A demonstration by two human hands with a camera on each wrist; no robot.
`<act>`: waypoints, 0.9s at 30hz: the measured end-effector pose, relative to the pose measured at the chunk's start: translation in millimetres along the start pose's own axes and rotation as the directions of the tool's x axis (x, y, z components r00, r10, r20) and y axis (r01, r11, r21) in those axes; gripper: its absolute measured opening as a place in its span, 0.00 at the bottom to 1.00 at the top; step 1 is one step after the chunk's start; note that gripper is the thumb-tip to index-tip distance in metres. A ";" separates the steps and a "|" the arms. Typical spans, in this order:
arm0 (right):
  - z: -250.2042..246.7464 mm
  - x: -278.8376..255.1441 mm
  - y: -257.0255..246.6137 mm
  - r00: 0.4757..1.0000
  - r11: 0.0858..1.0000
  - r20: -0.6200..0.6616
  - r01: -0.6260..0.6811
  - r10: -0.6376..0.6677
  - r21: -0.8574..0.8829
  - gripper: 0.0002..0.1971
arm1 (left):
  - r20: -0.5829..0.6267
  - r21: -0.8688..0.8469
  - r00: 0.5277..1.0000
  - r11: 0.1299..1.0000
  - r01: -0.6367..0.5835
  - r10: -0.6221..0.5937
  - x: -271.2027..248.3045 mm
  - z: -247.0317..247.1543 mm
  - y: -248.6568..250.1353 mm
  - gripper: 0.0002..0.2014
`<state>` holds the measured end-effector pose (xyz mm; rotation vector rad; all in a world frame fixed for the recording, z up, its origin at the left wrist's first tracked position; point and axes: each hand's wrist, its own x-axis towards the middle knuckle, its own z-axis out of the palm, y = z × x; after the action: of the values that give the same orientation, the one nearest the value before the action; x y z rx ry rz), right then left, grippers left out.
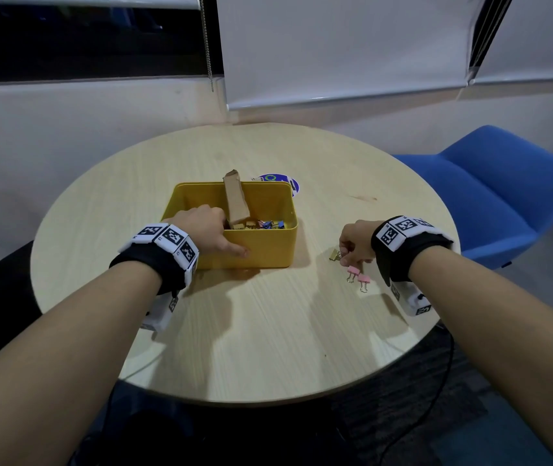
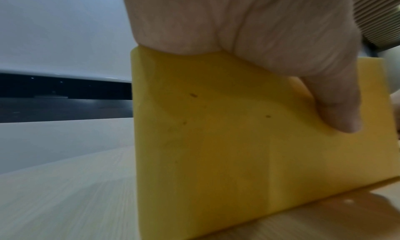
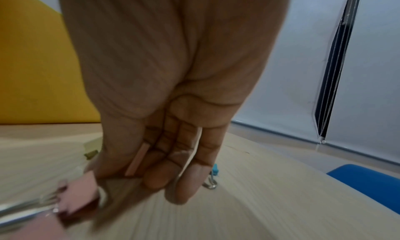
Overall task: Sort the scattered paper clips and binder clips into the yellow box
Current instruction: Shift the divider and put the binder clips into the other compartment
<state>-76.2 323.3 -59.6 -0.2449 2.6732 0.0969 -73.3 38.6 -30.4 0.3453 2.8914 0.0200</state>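
Yellow plastic forms the box (image 1: 261,245), which sits left of centre on the round wooden table (image 1: 268,331), its near wall facing the person. Wide bare wood lies between the box and the near table edge, and more lies beyond the box toward the wall. To the right, a blue chair (image 1: 490,196) stands close against the table rim. A round sticker (image 1: 293,183) shows on the wood just behind the box's far right corner.

One left hand (image 1: 206,230) grips the box at its near left corner: the fingers curl over the rim into the box and the thumb (image 2: 337,110) presses flat on the outside of the near wall. One right hand (image 1: 356,242) is to the right of the box, fingers bent downward toward the table; thumb and fingers pinch a gold binder clip (image 1: 335,254), which is at or just above the wood. From the right wrist, something pale pink seems tucked against the palm, though I cannot tell what it is.

Two pink binder clips (image 1: 358,276) lie side by side on the table just near of the right hand. One blue binder clip (image 3: 214,173) lies beyond the fingertips, seen only from the right wrist. Inside the box one cardboard strip (image 1: 234,200) leans upright, and a heap of clips (image 1: 268,224) in gold, blue and pink lies along the near wall, too many and too small to count
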 end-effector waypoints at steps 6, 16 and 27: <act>-1.7 1.8 -2.1 0.999 1.000 0.040 -0.004 0.005 -0.013 0.13 | -0.001 0.001 1.000 1.000 0.012 -0.012 -1.0 0.3 0.5 0.35; -1.7 4.8 5.1 1.000 0.995 0.023 0.018 -0.021 0.097 0.12 | -0.008 -0.003 1.000 1.000 0.009 -0.009 -2.1 -0.4 1.0 0.36; -63.0 -7.9 -28.2 0.900 0.918 -0.432 0.214 -0.052 0.333 0.12 | 0.010 -0.023 1.000 1.000 0.016 -0.016 -0.9 -0.9 -0.1 0.36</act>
<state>-91.2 289.9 -0.4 -0.3607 3.0081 -0.5705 -72.6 38.3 -29.3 0.3172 2.8817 0.0494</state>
